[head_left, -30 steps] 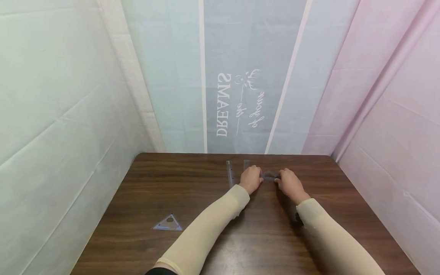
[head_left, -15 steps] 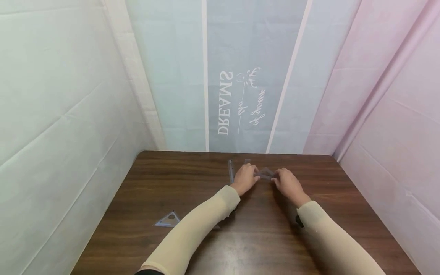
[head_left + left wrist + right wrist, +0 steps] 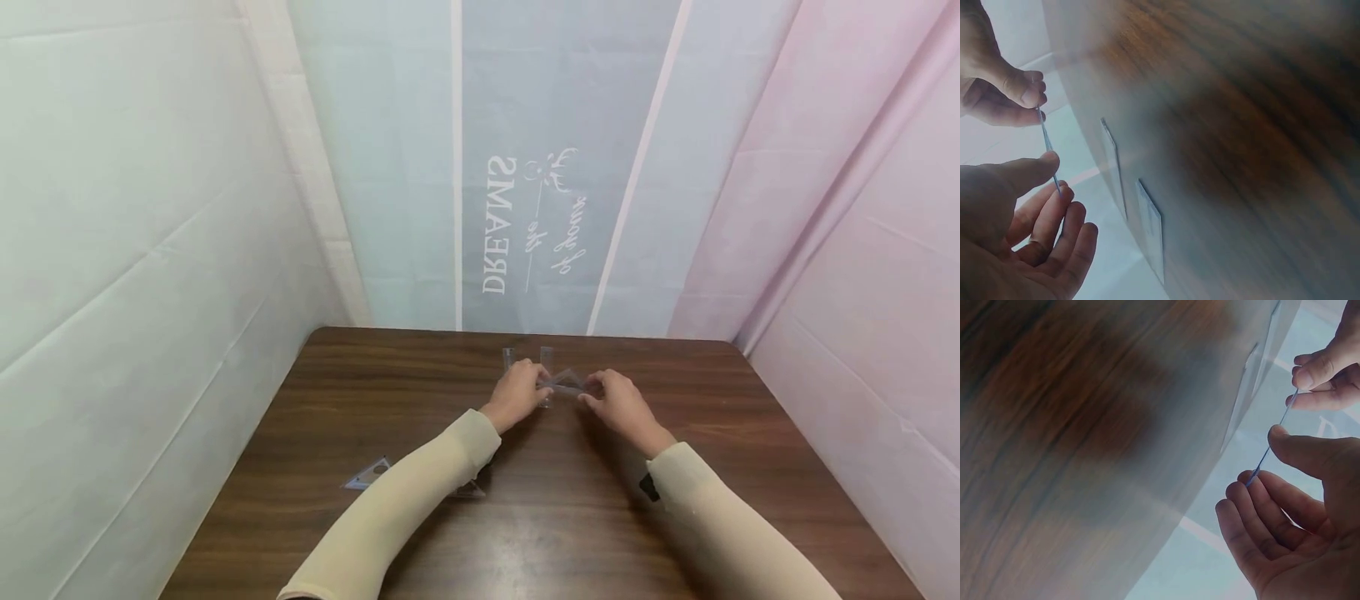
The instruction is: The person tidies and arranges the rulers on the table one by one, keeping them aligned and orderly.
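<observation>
The clear set square [image 3: 567,383] is located between the two hands, raised above the table and spanning from one set of fingertips to the other. In the head view, its apex points away from the person; both wrist views show it nearly edge-on as a thin bluish line. The left hand [image 3: 516,393] pinches one end between thumb and fingers. The right hand [image 3: 622,407] pinches the opposite end in like manner. Markings on the piece are too small to read.

One clear ruler [image 3: 547,358] lies flat just beyond the left fingertips; its near end shows below the held piece, on the person's side. A second clear ruler [image 3: 508,355] lies directly beyond the left hand, which covers part of it. Nearer the person than the left hand, and to its left, a blue-marked triangle [image 3: 363,477] rests on the table, partly covered by the left sleeve [image 3: 405,504]. A further clear piece [image 3: 471,491] protrudes from the right of that sleeve; its full shape is hidden.

A small dark object [image 3: 649,487] sits at the cuff of the right sleeve [image 3: 720,508], behind the right hand. The wood-grain table [image 3: 540,533] extends beneath both hands. Well beyond them hangs a pale striped cloth [image 3: 405,167] bearing the word "DREAMS" in reversed lettering.
</observation>
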Demonstrator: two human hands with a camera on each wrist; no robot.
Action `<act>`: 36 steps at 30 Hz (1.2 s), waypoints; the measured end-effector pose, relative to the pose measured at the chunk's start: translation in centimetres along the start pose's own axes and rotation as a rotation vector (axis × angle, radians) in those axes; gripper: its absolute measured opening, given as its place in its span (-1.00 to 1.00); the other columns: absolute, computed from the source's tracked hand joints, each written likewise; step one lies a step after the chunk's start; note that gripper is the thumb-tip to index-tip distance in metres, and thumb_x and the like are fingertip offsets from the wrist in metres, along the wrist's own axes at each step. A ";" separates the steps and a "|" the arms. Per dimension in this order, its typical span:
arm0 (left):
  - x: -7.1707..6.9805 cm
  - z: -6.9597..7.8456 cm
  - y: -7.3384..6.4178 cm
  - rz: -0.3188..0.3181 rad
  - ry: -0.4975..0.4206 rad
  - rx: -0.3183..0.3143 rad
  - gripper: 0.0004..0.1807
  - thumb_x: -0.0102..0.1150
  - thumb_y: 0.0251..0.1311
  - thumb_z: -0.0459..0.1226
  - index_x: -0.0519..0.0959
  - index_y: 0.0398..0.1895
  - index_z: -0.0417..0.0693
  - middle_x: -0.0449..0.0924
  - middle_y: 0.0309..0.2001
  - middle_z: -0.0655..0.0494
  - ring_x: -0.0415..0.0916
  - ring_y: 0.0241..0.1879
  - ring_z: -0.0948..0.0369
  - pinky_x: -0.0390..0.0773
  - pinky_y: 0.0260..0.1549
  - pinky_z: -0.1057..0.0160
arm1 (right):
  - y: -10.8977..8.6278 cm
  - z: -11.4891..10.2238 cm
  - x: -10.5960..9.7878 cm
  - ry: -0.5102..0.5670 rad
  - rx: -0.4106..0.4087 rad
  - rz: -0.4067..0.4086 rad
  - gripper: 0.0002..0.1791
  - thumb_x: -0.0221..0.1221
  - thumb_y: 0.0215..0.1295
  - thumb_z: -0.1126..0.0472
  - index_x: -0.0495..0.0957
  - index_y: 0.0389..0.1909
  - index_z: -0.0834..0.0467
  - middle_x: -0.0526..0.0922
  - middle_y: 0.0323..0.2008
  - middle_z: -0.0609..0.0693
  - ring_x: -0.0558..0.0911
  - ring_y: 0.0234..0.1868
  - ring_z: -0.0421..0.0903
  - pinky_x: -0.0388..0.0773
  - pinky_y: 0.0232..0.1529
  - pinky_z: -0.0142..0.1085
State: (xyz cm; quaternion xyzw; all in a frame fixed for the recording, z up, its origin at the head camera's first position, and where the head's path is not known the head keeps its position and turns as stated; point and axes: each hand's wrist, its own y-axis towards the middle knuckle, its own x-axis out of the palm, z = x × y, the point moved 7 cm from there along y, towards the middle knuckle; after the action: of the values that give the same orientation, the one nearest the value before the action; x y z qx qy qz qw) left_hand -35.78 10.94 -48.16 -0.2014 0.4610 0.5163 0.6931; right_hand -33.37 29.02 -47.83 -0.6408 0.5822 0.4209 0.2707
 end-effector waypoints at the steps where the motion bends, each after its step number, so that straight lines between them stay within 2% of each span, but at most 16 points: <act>1: -0.1 -0.2 -0.2 0.000 -0.007 0.001 -0.77 0.43 0.43 -0.18 0.78 0.04 -0.06 0.66 -0.10 0.09 0.62 -0.10 0.21 0.65 -0.10 0.29 | 0.0 -0.2 0.1 0.011 0.000 -0.005 -0.70 0.38 0.46 0.26 0.65 0.06 0.38 0.71 -0.05 0.26 0.75 -0.04 0.15 0.71 -0.01 0.09; 6: -0.7 -0.9 -1.0 -0.004 -0.012 0.015 -0.75 0.44 0.43 -0.16 0.78 0.04 -0.06 0.66 -0.12 0.12 0.61 -0.12 0.25 0.64 -0.10 0.33 | -0.2 -1.1 0.4 0.033 -0.015 -0.027 -0.64 0.41 0.44 0.27 0.64 0.11 0.41 0.72 -0.07 0.23 0.75 -0.09 0.07 0.73 -0.08 0.01; 12: -1.4 -1.5 -2.1 -0.003 0.033 0.042 -0.74 0.44 0.42 -0.12 0.78 0.05 -0.01 0.66 -0.13 0.17 0.59 -0.14 0.28 0.62 -0.11 0.31 | -0.4 -2.0 1.0 0.025 -0.047 -0.050 -0.67 0.42 0.42 0.26 0.69 0.06 0.40 0.67 -0.14 0.15 0.70 -0.17 -0.01 0.72 -0.16 -0.08; 22: -2.7 -2.4 -4.2 0.000 0.103 0.090 -0.74 0.47 0.39 -0.06 0.77 0.02 0.06 0.71 -0.15 0.21 0.59 -0.20 0.30 0.58 -0.19 0.30 | -1.2 -3.8 1.9 -0.001 -0.106 -0.065 -0.67 0.47 0.37 0.22 0.73 0.04 0.34 0.66 -0.17 0.05 0.71 -0.18 -0.06 0.74 -0.15 -0.10; 30: -3.0 -2.6 -6.0 -0.010 0.116 0.075 -0.70 0.50 0.34 0.00 0.78 0.01 0.10 0.67 -0.23 0.29 0.48 -0.30 0.35 0.50 -0.31 0.35 | -2.4 -4.9 2.5 -0.022 -0.145 -0.063 -0.69 0.50 0.33 0.20 0.75 -0.02 0.29 0.66 -0.19 0.00 0.70 -0.20 -0.10 0.71 -0.18 -0.12; 36: -2.9 -2.7 -7.3 -0.013 0.133 0.092 -0.71 0.52 0.31 0.04 0.78 -0.05 0.13 0.61 -0.32 0.33 0.40 -0.39 0.39 0.41 -0.38 0.39 | -3.6 -5.6 2.9 -0.023 -0.151 -0.069 -0.67 0.51 0.31 0.19 0.75 -0.01 0.28 0.64 -0.22 -0.05 0.68 -0.22 -0.14 0.70 -0.20 -0.15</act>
State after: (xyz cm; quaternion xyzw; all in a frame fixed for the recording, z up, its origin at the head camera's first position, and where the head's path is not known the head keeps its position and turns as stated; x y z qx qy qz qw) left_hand -30.51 4.55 -48.42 -0.2059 0.5278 0.4757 0.6728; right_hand -28.73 23.42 -48.05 -0.6743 0.5231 0.4614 0.2425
